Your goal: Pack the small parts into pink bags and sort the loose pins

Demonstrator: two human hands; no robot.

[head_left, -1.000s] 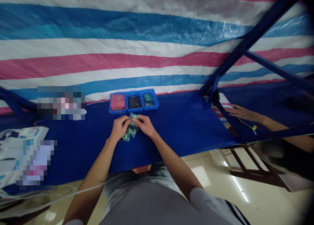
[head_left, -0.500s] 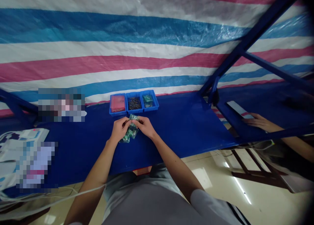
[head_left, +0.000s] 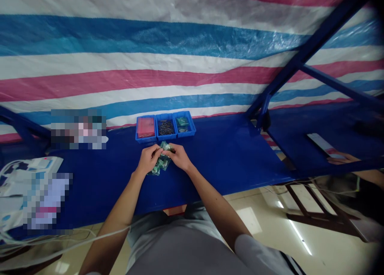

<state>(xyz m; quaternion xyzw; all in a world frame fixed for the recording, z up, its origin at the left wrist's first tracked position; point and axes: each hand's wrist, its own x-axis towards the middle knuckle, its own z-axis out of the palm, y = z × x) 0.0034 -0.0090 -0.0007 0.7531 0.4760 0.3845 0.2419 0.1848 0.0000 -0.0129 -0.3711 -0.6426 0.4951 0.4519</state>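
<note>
My left hand [head_left: 149, 158] and my right hand [head_left: 179, 156] meet over the table, fingertips pinched together on a small clear plastic packet [head_left: 165, 146] with green in it. Several more green packets [head_left: 160, 166] lie below and between my hands. What exactly is inside them is too small to make out. Just beyond my hands stand three joined blue bins: the left bin [head_left: 137, 135] holds red flat packets [head_left: 146, 127], the middle one dark screws or similar metal pieces [head_left: 166, 127], the right one green packets [head_left: 182, 122].
The blue table [head_left: 222, 155] runs under a striped tarp [head_left: 180, 75]. At left are a white power strip [head_left: 51, 167], cables and blurred-out items. A blue frame post [head_left: 282, 79] rises at right. Beyond it, another person's hand [head_left: 345, 158] touches a phone-like slab [head_left: 324, 145].
My hands stay pinched on the packet, almost in place. At right, the other person's hand and the slab have moved right and toward the near edge. The view has shifted slightly.
</note>
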